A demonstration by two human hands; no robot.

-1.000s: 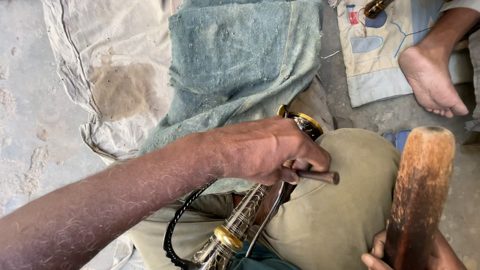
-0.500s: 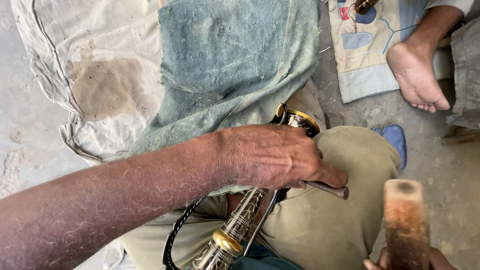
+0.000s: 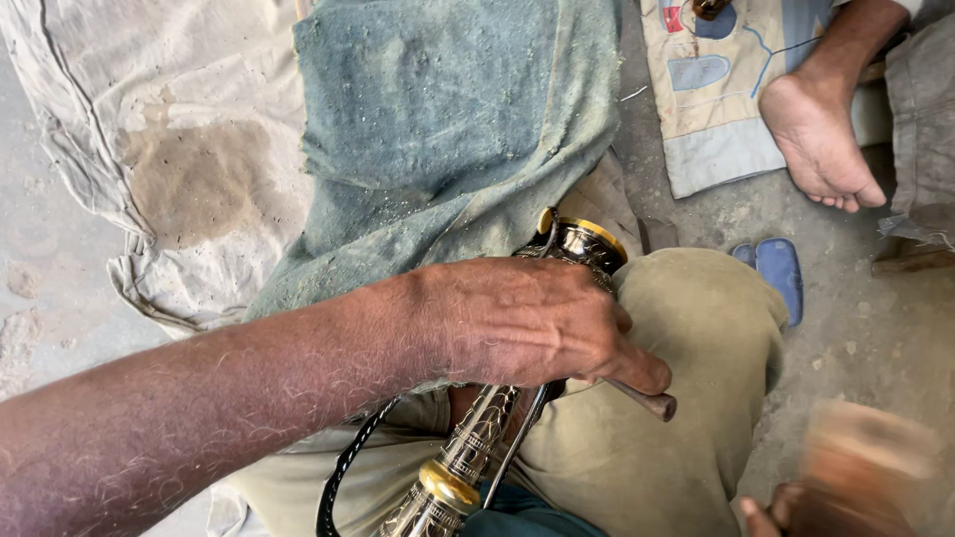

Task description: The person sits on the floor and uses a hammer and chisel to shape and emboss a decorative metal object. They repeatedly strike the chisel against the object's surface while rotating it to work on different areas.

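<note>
Engraved silver-and-brass metal marks the main piece, a long ornamented instrument body (image 3: 477,438) lying slantwise across the person's lap, its brass-rimmed end (image 3: 587,239) pointing up toward the cloths and its lower part, with a brass ring, running off the bottom edge. Head view: the left hand (image 3: 527,323) lies over the middle of the instrument, fingers curled and clenched around a thin dark tool (image 3: 647,400) whose blunt end sticks out to the right just past the thumb; the tool's working tip is hidden under the hand. The left forearm crosses the view from the lower left. A black cord loop (image 3: 343,477) hangs beside the instrument on the left. The lap is covered by olive-green trousers (image 3: 686,398), which carry the instrument. The right hand (image 3: 786,512) shows at the bottom right corner, fingers wrapped about the lower end of a wooden mallet (image 3: 865,457); both are heavily blurred and the grip cannot be told exactly. On the floor ahead lies a dusty blue-green cloth (image 3: 448,119) over a stained pale sheet (image 3: 169,149). At the upper right another person's bare foot (image 3: 816,144) rests on a patchwork mat (image 3: 706,99). A small blue object (image 3: 776,268) lies on the concrete floor (image 3: 875,318) just beside the knee.
</note>
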